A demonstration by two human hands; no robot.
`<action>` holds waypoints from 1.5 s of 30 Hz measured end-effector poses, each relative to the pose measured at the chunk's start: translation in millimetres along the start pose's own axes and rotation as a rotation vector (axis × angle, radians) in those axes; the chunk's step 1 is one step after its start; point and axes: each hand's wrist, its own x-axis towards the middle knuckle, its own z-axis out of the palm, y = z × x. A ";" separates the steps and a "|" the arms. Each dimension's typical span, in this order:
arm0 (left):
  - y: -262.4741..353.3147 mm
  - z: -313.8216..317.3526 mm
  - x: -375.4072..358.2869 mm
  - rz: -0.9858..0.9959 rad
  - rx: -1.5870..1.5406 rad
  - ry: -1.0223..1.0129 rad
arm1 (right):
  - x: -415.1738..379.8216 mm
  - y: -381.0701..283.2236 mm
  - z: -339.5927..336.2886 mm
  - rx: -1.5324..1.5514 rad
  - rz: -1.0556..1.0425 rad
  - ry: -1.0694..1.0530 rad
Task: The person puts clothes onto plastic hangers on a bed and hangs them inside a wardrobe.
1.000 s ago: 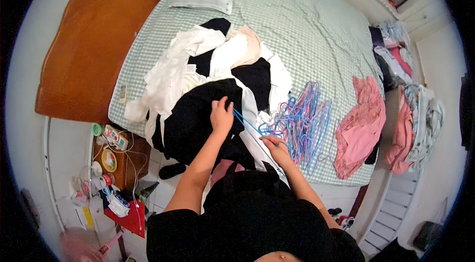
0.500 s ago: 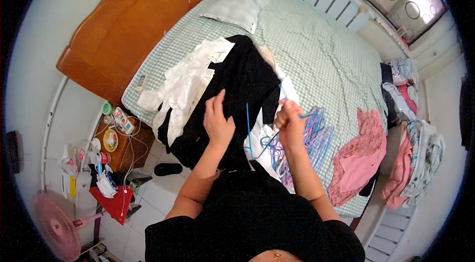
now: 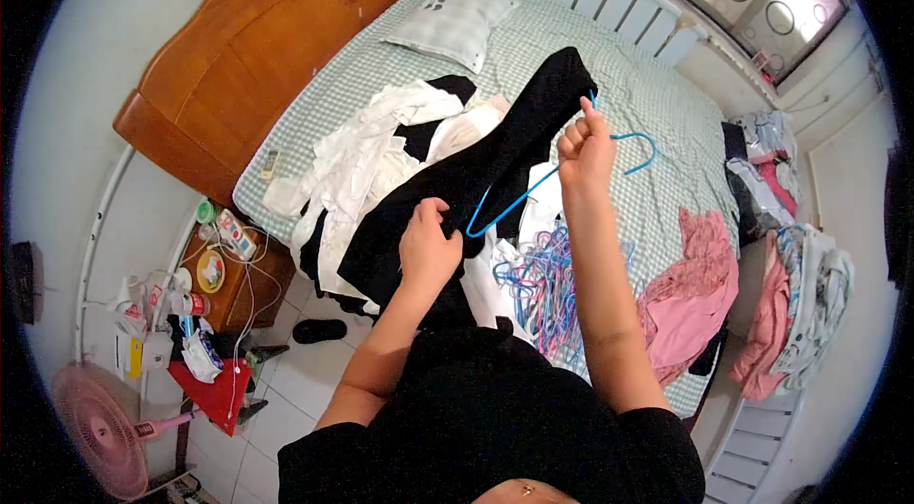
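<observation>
My right hand (image 3: 586, 154) is closed on a blue hanger (image 3: 522, 197), whose hook points right. The hanger's upper end goes into the raised end of a black garment (image 3: 495, 147), which stretches diagonally over the bed. My left hand (image 3: 428, 242) has its fingers curled against the lower part of this garment, holding it near the hanger's other corner. White clothes (image 3: 357, 157) lie crumpled to the left of the black cloth. Below my right hand, a tangled pile of blue and pink hangers (image 3: 543, 290) rests on the bed.
A pillow (image 3: 452, 20) lies at the bed's head. Pink clothing (image 3: 693, 299) is on the right side, with more clothes (image 3: 795, 304) beyond the bed edge. At left are a wooden nightstand (image 3: 271, 271), a red stool (image 3: 214, 395) and a pink fan (image 3: 100, 423).
My right hand has moved up with the hanger, which has turned and now enters the black garment. The garment is lifted and stretched, and my left hand has closed on it.
</observation>
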 end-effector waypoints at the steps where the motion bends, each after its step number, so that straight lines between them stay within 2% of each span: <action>1: 1.8 -0.9 -3.6 0.003 -0.014 -0.027 | 3.4 9.2 -6.9 -0.016 -0.027 0.011; 5: 20.9 2.1 -21.2 0.082 -0.154 -0.173 | -17.3 34.0 -8.4 -0.129 -0.086 0.059; 7: 28.7 -2.2 -24.4 0.116 -0.390 -0.351 | -38.9 35.7 -5.1 -0.169 0.045 -0.069; 8: 27.5 -3.3 -23.4 0.080 -0.511 -0.483 | -47.9 26.1 -0.9 -0.292 0.120 -0.115; 9: 27.6 -6.7 -20.2 0.079 -0.516 -0.488 | -54.3 11.2 5.3 -0.417 0.196 -0.162; 11: 27.4 -16.8 -9.1 0.095 -0.509 -0.434 | -54.1 -26.0 13.1 -0.666 0.367 -0.242; 13: 9.5 -12.9 6.8 0.184 -0.328 -0.236 | -59.8 -63.7 25.4 -0.921 0.313 -0.342; 15: 0.5 -16.5 25.3 0.175 -0.256 -0.019 | -62.0 -104.1 34.3 -0.956 0.282 -0.412; 16: 1.9 -21.5 34.7 0.091 -0.182 0.025 | -64.2 -122.5 39.4 -0.975 0.253 -0.443; 17: -3.8 -21.9 46.6 0.177 -0.075 0.135 | -68.3 -139.7 44.9 -0.993 0.224 -0.473; 19: 0.2 -26.3 67.4 0.225 -0.040 0.230 | -82.3 -170.9 57.1 -0.991 0.194 -0.491; 21: 2.5 -24.7 84.6 0.314 -0.041 0.216 | -100.1 -192.6 66.4 -0.949 0.203 -0.548; 23: 2.8 -14.4 95.3 0.296 -0.107 0.149 | -113.7 -206.0 63.6 -0.954 0.265 -0.570; 25: -44.9 12.3 113.9 0.276 -0.294 -0.157 | -118.8 -203.8 51.3 -0.915 0.344 -0.579; 27: -31.1 8.7 104.3 0.142 -0.185 -0.291 | -120.1 -202.9 33.9 -0.956 0.419 -0.519; 29: -36.2 22.6 93.4 0.081 -0.120 -0.250 | -119.9 -205.3 17.1 -1.077 0.362 -0.427; 33: -53.3 48.5 75.3 0.048 -0.232 -0.361 | -84.7 -228.1 -53.3 -1.019 0.349 -0.218; 35: -50.2 63.2 69.9 0.044 -0.282 -0.446 | -65.8 -246.7 -94.7 -1.011 0.243 -0.072; 36: -46.6 71.5 69.5 0.129 -0.180 -0.448 | -60.3 -262.6 -107.7 -1.108 0.167 0.015; 38: -31.0 85.6 62.3 0.176 -0.196 -0.436 | -53.7 -298.9 -124.5 -1.294 -0.060 0.220; 39: -20.9 93.8 57.9 0.216 -0.210 -0.414 | -23.3 -337.7 -181.7 -1.523 -0.277 0.294; 40: -16.8 101.8 56.1 0.177 -0.232 -0.470 | -47.2 -355.9 -146.0 -1.613 -0.348 0.519; 41: -7.8 107.2 52.5 0.192 -0.222 -0.480 | -29.4 -396.9 -194.2 -1.398 -0.599 0.353; 42: -4.6 115.4 49.7 0.198 -0.242 -0.506 | -29.8 -448.7 -194.5 -1.826 -0.703 0.303; 43: -1.3 123.0 46.5 0.200 -0.258 -0.530 | -21.9 -497.4 -204.6 -2.007 -0.855 0.331; 44: 6.4 129.9 41.2 0.200 -0.235 -0.538 | -32.2 -521.2 -188.1 -2.216 -1.228 0.430; 45: 10.0 138.7 37.4 0.201 -0.228 -0.552 | -39.0 -563.4 -185.0 -2.532 -1.405 0.649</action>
